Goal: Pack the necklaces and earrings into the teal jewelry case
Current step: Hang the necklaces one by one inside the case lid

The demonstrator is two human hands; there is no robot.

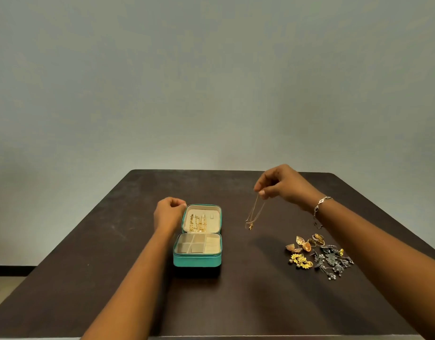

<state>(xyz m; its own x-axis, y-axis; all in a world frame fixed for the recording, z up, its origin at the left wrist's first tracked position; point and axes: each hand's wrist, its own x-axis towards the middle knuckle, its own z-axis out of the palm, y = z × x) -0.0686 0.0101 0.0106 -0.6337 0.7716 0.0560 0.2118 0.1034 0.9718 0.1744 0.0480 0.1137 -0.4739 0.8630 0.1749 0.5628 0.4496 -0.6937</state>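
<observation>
The right hand [282,184] pinched a thin gold chain necklace [254,214] in the air beside the open teal zip jewelry case [197,260] — the clenched left hand [168,212] touched its lid — so hanging it on a lid hook seemed next

There is one view only, from a camera on the person's head. It looks forward and down over a dark table [101,241] toward a plain grey wall [211,69]. The left hand [168,213] and right hand [283,184] reach away from it, both fairly near. The wide lens bends the edges.
</observation>
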